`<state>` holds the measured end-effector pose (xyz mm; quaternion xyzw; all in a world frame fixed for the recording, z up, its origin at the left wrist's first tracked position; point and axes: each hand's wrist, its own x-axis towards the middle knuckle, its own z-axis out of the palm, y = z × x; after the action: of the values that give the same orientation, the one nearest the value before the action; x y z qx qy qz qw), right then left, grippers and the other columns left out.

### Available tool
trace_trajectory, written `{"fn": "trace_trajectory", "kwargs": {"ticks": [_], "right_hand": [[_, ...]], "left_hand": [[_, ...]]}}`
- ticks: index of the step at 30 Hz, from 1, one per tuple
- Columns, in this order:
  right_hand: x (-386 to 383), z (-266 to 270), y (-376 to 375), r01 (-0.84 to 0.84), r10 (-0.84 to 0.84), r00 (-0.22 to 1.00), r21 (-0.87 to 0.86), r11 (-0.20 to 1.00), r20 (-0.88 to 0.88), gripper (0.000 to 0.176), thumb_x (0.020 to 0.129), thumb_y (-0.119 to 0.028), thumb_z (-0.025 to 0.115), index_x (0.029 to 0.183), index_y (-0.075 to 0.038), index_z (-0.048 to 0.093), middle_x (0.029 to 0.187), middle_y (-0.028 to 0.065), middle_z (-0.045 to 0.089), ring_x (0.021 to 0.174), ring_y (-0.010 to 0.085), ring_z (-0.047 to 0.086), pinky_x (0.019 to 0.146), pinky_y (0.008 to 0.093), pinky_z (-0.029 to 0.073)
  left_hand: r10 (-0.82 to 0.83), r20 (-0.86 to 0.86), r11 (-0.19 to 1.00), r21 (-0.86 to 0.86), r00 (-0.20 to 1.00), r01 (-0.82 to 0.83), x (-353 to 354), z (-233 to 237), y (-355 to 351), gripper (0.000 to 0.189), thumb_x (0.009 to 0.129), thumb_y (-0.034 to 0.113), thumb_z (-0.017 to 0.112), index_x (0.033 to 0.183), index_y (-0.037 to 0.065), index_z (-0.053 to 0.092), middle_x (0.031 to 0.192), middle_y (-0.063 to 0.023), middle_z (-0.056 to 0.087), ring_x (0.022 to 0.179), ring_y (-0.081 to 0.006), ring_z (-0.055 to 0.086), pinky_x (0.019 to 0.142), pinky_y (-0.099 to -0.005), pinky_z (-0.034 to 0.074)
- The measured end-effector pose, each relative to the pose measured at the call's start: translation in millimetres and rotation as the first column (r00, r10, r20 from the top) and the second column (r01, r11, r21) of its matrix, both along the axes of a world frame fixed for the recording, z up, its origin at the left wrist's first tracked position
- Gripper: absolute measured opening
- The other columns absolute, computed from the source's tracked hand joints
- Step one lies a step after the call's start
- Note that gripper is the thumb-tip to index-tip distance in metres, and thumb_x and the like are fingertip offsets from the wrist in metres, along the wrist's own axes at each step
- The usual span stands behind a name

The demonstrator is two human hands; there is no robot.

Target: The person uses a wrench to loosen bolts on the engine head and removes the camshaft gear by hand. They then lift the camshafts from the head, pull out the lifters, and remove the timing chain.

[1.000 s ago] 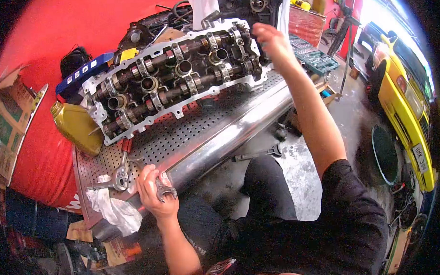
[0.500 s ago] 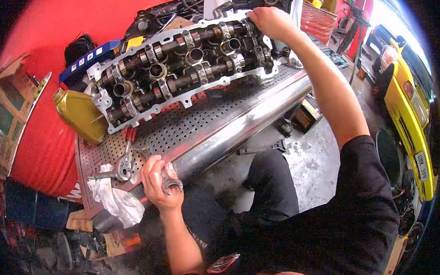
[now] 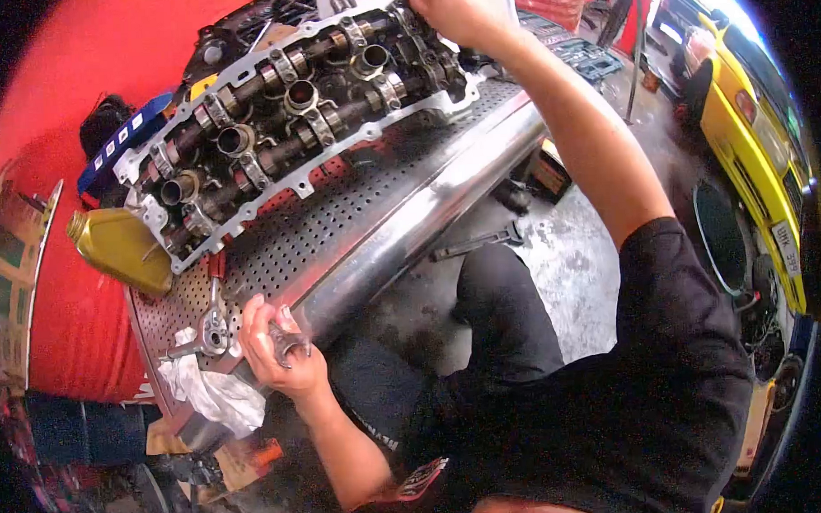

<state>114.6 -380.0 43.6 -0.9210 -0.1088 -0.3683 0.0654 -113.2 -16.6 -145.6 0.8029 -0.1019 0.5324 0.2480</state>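
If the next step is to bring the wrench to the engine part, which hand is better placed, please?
Probably the left: the left hand holds the wrench, near the bench edge, while the right hand is at the far end of the engine part.

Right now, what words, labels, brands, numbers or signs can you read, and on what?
White number plate on the yellow car: "UMK", digits too blurred.
Large red ribbed drum: white lettering, partly hidden, unreadable.
Blue box with white square labels: too small.
Black trousers, pale lettering: too blurred.
Patch on the black shirt: too small.
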Motion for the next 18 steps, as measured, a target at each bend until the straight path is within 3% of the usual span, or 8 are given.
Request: {"fn": "trace_trajectory", "kwargs": {"ticks": [4, 8, 9, 11, 12, 13, 15, 18], "right_hand": [[-42.5, -20.3, -4.9, 0.005, 0.008, 0.997, 0.168, 0.986, -0.074, 0.044, 0.102, -0.047, 0.048, 0.104, -0.009, 0.07, 0.095, 0.0218, 0.071, 0.094, 0.0426, 0.068, 0.086, 0.0527, 0.052], [-12.9, -7.8, -14.8, -0.094, 0.063, 0.97, 0.123, 0.988, 0.234, 0.041, 0.101, -0.047, 0.052, 0.108, -0.011, 0.071, 0.091, 0.0203, 0.071, 0.088, 0.039, 0.07, 0.078, 0.051, 0.054], [-14.2, -2.4, -16.3, -0.118, 0.119, 0.991, -0.018, 0.993, 0.062, 0.044, 0.102, -0.038, 0.045, 0.09, -0.002, 0.068, 0.094, 0.0262, 0.07, 0.09, 0.047, 0.067, 0.081, 0.0537, 0.054], [-7.0, -3.9, -1.1, -0.062, 0.07, 0.996, 0.148, 0.987, -0.049, 0.042, 0.103, -0.036, 0.045, 0.093, 0.0, 0.066, 0.088, 0.0275, 0.069, 0.09, 0.0495, 0.066, 0.081, 0.0565, 0.052], [15.7, -22.3, -9.6, -0.053, 0.049, 0.995, 0.042, 0.998, 0.083, 0.042, 0.105, -0.04, 0.043, 0.099, -0.003, 0.063, 0.067, 0.0175, 0.063, 0.064, 0.0385, 0.065, 0.062, 0.0474, 0.053], [10.3, -28.5, -8.9, -0.126, 0.115, 0.988, 0.108, 0.986, 0.103, 0.037, 0.101, -0.043, 0.052, 0.1, -0.011, 0.069, 0.087, 0.0201, 0.07, 0.085, 0.0413, 0.068, 0.075, 0.053, 0.054], [-19.6, -50.1, -14.5, -0.137, 0.137, 0.991, 0.11, 0.984, 0.011, 0.036, 0.101, -0.041, 0.052, 0.092, -0.01, 0.066, 0.083, 0.0204, 0.069, 0.084, 0.0431, 0.066, 0.074, 0.0541, 0.052], [-50.8, -89.6, -24.2, -0.254, 0.178, 0.967, 0.596, 0.762, 0.184, 0.036, 0.101, -0.039, 0.056, 0.09, -0.007, 0.065, 0.076, 0.0184, 0.065, 0.072, 0.0419, 0.062, 0.067, 0.0464, 0.048]], "left_hand": [[0.007, -0.165, 0.998, -0.063, 0.986, -0.018, 7.2, -1.4, 3.1, 0.037, 0.079, -0.002, 0.073, 0.114, 0.0, 0.062, 0.116, -0.0163, 0.068, 0.105, -0.037, 0.063, 0.093, -0.0471, 0.048], [0.152, -0.404, 0.959, 0.282, 0.902, -0.036, 14.2, 21.4, 4.3, 0.056, 0.077, -0.004, 0.074, 0.13, 0.004, 0.058, 0.124, -0.0149, 0.064, 0.111, -0.035, 0.056, 0.1, -0.0454, 0.045], [0.134, -0.492, 0.972, 0.234, 0.86, -0.018, 13.3, 30.0, 2.4, 0.059, 0.078, -0.005, 0.071, 0.134, 0.006, 0.056, 0.125, -0.0154, 0.064, 0.112, -0.0342, 0.058, 0.101, -0.0439, 0.045], [0.091, -0.643, 0.992, 0.126, 0.76, -0.012, 12.1, 50.0, -2.6, 0.066, 0.081, -0.009, 0.067, 0.142, 0.01, 0.052, 0.129, -0.0166, 0.064, 0.114, -0.0326, 0.06, 0.103, -0.041, 0.046], [-0.047, -0.711, 0.999, -0.034, 0.702, 0.032, 14.2, 53.9, 1.0, 0.069, 0.083, -0.008, 0.066, 0.147, 0.013, 0.048, 0.133, -0.0172, 0.063, 0.115, -0.0297, 0.061, 0.102, -0.0387, 0.047], [-0.083, -0.726, 0.997, -0.061, 0.682, 0.056, 15.8, 53.8, 7.7, 0.068, 0.085, -0.006, 0.066, 0.147, 0.013, 0.048, 0.134, -0.0174, 0.063, 0.115, -0.0289, 0.062, 0.101, -0.0382, 0.048], [-0.15, -0.748, 0.989, -0.117, 0.647, 0.094, 17.3, 51.9, 19.3, 0.065, 0.087, -0.003, 0.067, 0.147, 0.013, 0.048, 0.135, -0.0177, 0.062, 0.113, -0.0272, 0.063, 0.098, -0.037, 0.049], [0.016, -0.596, 0.999, 0.048, 0.803, 0.016, 15.7, 69.0, -11.9, 0.055, 0.084, 0.001, 0.071, 0.137, 0.007, 0.056, 0.113, -0.0152, 0.069, 0.1, -0.0305, 0.064, 0.093, -0.0413, 0.051]]}}
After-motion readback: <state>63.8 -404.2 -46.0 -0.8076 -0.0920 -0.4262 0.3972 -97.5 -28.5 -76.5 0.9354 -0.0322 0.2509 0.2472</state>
